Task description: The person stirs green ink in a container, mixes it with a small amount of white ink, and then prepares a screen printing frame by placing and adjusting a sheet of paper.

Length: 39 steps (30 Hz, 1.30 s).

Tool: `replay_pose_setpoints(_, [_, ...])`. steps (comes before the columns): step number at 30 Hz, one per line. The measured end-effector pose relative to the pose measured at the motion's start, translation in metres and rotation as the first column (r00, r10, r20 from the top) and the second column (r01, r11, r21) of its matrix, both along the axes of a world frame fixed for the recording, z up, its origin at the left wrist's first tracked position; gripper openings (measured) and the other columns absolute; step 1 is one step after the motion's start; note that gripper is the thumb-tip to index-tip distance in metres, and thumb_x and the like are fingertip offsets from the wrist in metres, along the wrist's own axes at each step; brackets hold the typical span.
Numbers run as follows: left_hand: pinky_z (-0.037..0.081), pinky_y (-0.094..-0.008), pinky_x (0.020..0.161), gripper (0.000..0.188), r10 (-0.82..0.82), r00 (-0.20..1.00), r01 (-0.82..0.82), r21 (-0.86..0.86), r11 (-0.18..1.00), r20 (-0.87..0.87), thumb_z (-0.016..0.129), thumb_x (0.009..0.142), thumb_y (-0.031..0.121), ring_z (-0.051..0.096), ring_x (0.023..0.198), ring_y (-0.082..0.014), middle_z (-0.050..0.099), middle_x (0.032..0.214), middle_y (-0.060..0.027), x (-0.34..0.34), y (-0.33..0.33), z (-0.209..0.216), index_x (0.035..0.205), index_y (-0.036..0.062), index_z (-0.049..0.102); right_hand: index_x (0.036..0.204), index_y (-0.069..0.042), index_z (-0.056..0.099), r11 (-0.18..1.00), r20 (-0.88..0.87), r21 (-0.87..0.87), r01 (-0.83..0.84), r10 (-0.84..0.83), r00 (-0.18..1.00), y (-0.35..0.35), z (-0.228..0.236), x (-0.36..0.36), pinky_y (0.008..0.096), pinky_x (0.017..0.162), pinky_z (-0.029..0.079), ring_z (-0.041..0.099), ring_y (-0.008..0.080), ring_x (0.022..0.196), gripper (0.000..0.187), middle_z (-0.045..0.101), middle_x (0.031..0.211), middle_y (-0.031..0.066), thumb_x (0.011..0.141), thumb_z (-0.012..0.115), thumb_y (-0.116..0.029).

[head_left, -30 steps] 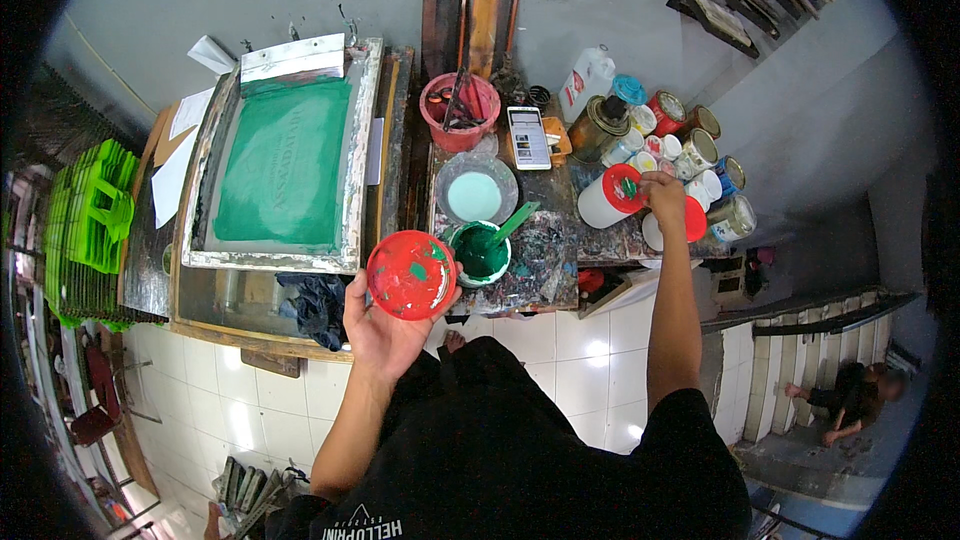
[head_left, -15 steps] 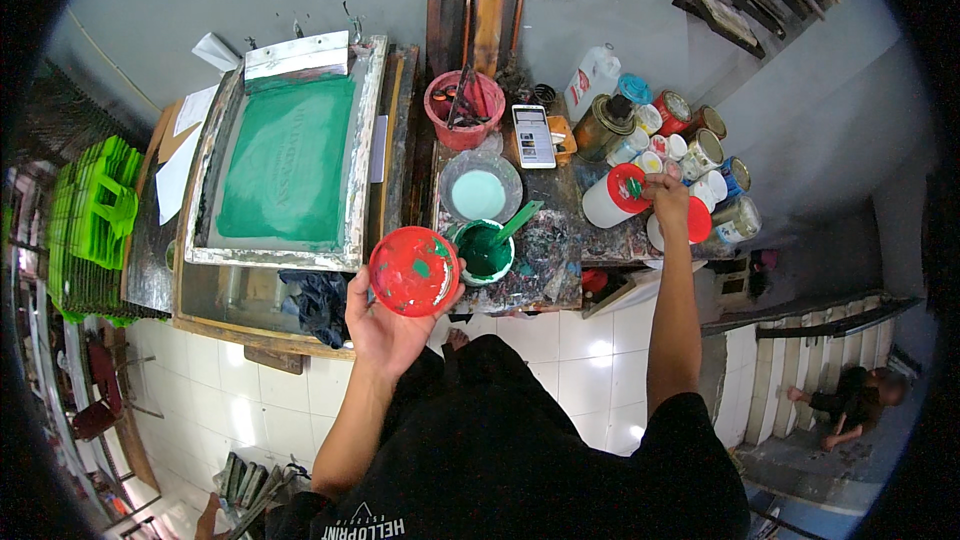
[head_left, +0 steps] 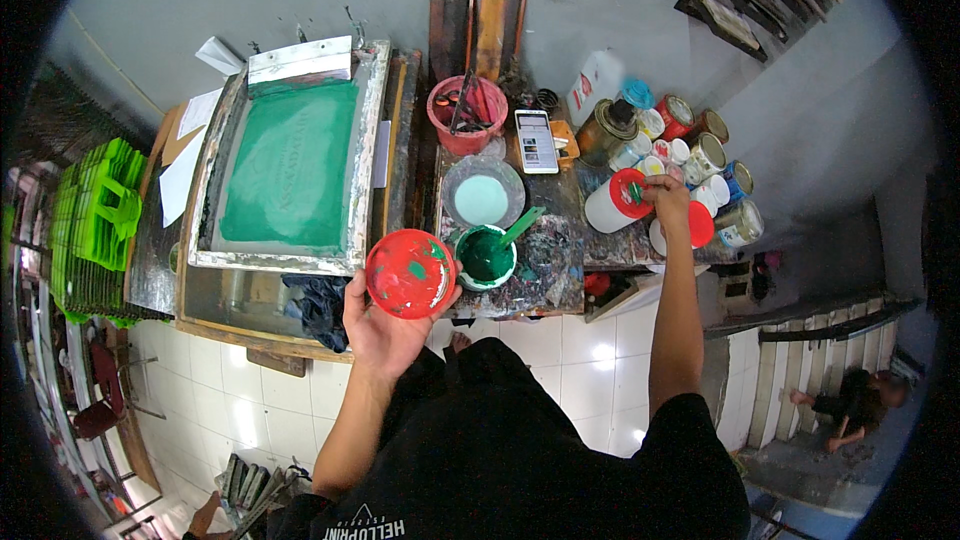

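The left hand (head_left: 392, 338) is holding a round red lid (head_left: 408, 275), smeared with green and pale ink; thumb and fingers are clamping it from opposite sides. The right hand (head_left: 672, 202), stretched well out, is bringing its bunched fingertips to the edge of a second red lid (head_left: 629, 189), which is covering a white plastic tub (head_left: 603, 208); whether they are pinching that edge or only touching it, I cannot tell.

Just beside the held lid, an open ink tub (head_left: 485, 287) is standing on the stained worktable (head_left: 548, 278), with a green spatula (head_left: 522, 226) leaning in its dark green ink. Behind it, a grey bowl (head_left: 514, 179) is containing pale mint liquid. Farther left, a screen-printing frame (head_left: 370, 155) is lying with green covering its mesh.

The step in hand seems to be handling the ink tubs and their lids, the green ink sitting uncovered. The next move appears to be calling for a secure right-hand grip on the white tub or its lid, without knocking the paint cans (head_left: 740, 223) crowding nearby.
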<state>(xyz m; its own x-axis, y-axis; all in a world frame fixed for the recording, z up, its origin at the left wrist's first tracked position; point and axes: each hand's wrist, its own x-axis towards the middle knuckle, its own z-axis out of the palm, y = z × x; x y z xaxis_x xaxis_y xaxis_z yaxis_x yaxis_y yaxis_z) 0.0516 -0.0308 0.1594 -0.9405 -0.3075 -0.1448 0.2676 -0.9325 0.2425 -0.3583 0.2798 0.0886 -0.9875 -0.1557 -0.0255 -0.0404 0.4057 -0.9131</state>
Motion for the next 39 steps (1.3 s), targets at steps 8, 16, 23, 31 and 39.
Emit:
replay_pose_setpoints(8, [0.035, -0.0603, 0.117, 0.08, -0.041, 0.999, 0.041, -0.033, 0.999, -0.011, 0.05, 0.097, 0.06, 0.041, 0.141, -0.0475, 0.04, 0.156, -0.0255, -0.002, 0.002, 0.007, 0.155, 0.0071, 0.034, 0.096, 0.003, 0.073, 0.998, -0.128, 0.054, 0.017, -0.01, 0.992, 0.004, -0.006, -0.001, 0.0276, 0.065, 0.051, 0.065, 0.0145, 0.071, 0.021, 0.071, 0.083, 0.0068, 0.075, 0.075, 0.001])
replay_pose_setpoints(16, [0.034, -0.0606, 0.118, 0.077, -0.127, 0.992, 0.127, 0.049, 0.991, -0.001, 0.043, 0.102, 0.059, 0.04, 0.143, -0.0463, 0.038, 0.157, -0.0243, -0.01, 0.013, 0.01, 0.155, 0.0052, 0.032, 0.09, 0.003, 0.072, 0.982, -0.225, 0.16, 0.099, -0.061, 0.972, 0.004, 0.0, 0.001, 0.026, 0.059, 0.041, 0.054, 0.0086, 0.066, 0.021, 0.065, 0.077, 0.0005, 0.089, 0.077, -0.017])
replay_pose_setpoints(23, [0.038, -0.0545, 0.118, 0.066, -0.383, 0.923, 0.385, -0.033, 0.922, 0.045, 0.039, 0.107, 0.052, 0.045, 0.142, -0.0351, 0.044, 0.155, -0.0177, -0.042, 0.046, 0.009, 0.154, 0.0053, 0.033, 0.111, 0.001, 0.073, 0.999, -0.288, -0.051, -0.014, -0.001, 0.958, 0.001, 0.036, 0.072, 0.0235, 0.073, 0.046, 0.059, 0.008, 0.081, 0.028, 0.069, 0.092, -0.0005, 0.092, 0.075, -0.019])
replay_pose_setpoints(31, [0.042, -0.0477, 0.116, 0.055, -0.528, 0.842, 0.529, 0.028, 0.848, 0.111, 0.033, 0.111, 0.043, 0.054, 0.134, -0.0294, 0.054, 0.146, -0.0159, -0.087, 0.102, -0.045, 0.148, 0.0035, 0.042, 0.147, -0.002, 0.048, 0.872, 0.167, -0.099, -0.48, 0.49, 0.856, -0.019, 0.049, 0.207, 0.0362, 0.103, 0.047, 0.057, 0.0222, 0.126, 0.084, 0.058, 0.14, 0.0153, 0.078, 0.088, -0.029])
replay_pose_setpoints(39, [0.043, -0.045, 0.112, 0.053, -0.567, 0.809, 0.571, 0.017, 0.821, 0.155, 0.034, 0.111, 0.043, 0.057, 0.13, -0.0278, 0.059, 0.142, -0.013, -0.105, 0.119, -0.077, 0.145, 0.0054, 0.046, 0.153, 0.0, 0.037, 0.732, 0.143, 0.261, -0.629, 0.615, 0.776, -0.029, 0.064, 0.217, 0.0402, 0.115, 0.039, 0.05, 0.0304, 0.137, 0.11, 0.048, 0.151, 0.0211, 0.064, 0.095, -0.027])
